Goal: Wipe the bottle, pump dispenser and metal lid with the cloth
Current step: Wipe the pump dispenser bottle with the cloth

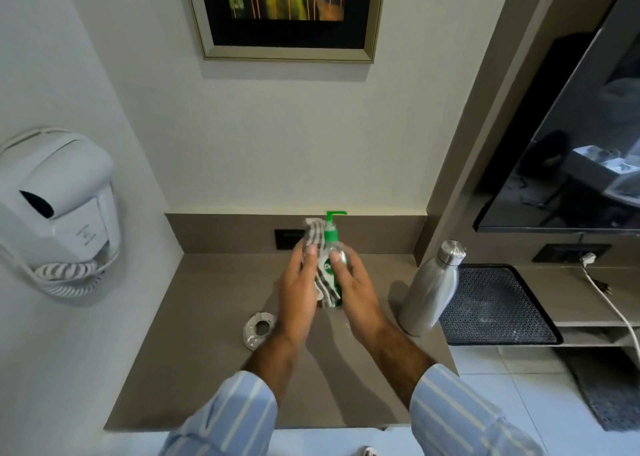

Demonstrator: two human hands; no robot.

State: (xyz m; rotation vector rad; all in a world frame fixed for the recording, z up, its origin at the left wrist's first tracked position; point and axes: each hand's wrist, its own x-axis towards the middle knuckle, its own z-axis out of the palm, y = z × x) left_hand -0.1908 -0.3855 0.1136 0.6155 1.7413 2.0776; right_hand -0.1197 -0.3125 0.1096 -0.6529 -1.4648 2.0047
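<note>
A green pump dispenser (331, 247) with a clear body is held upright above the brown counter (207, 317). My right hand (356, 286) grips its right side. My left hand (298, 289) presses a grey-and-white striped cloth (316, 237) against its left side; the cloth wraps part of the body. A steel bottle (431, 293) with its cap on stands to the right, apart from both hands. A round metal lid (259, 329) lies flat on the counter just left of my left wrist.
A black mesh tray (498, 306) lies on a lower shelf right of the bottle, with a white cable (602, 293) past it. A wall-mounted hair dryer (59, 206) hangs at left. A dark socket plate (287, 239) sits in the backsplash behind the cloth.
</note>
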